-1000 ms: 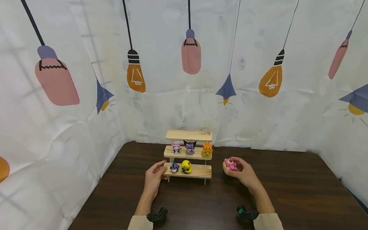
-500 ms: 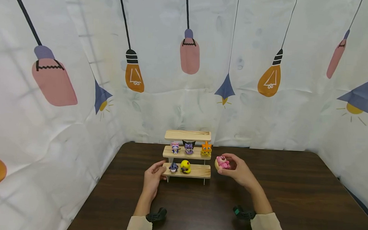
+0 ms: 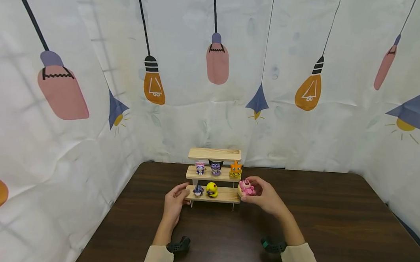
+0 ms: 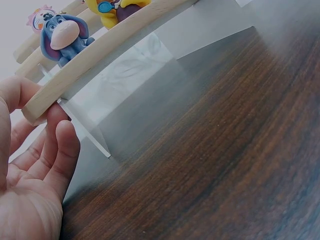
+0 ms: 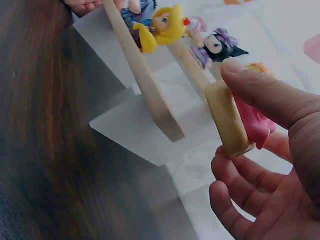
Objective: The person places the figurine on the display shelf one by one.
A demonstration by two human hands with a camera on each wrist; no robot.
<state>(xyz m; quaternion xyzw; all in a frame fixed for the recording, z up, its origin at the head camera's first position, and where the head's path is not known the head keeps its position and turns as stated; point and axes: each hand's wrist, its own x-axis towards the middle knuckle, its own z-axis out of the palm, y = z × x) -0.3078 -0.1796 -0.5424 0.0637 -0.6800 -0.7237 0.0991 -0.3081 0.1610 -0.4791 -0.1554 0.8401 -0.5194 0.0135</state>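
A three-tier wooden display stand (image 3: 228, 194) with clear supports stands on the table. My left hand (image 3: 175, 202) grips the left end of its bottom tier, thumb above and fingers below the board (image 4: 90, 62). My right hand (image 3: 268, 197) pinches a pink bear figurine (image 3: 247, 188) with a tan, rounded base (image 5: 226, 117), held just off the right end of the bottom tier. On that tier sit a blue donkey figurine (image 4: 65, 37) and a yellow-haired figurine (image 3: 212, 189).
The middle tier bears a pink-and-purple figurine (image 3: 200, 168), a black-eared purple figurine (image 3: 216, 168) and an orange figurine (image 3: 235, 169). The top tier (image 3: 214, 154) is a bare board. Dark wooden table (image 3: 334, 216) spreads around; a printed curtain (image 3: 196, 122) hangs behind.
My right hand has moved left with the pink bear figurine, from beside the stand to the bottom tier's right end. My left hand keeps its grip on the stand.
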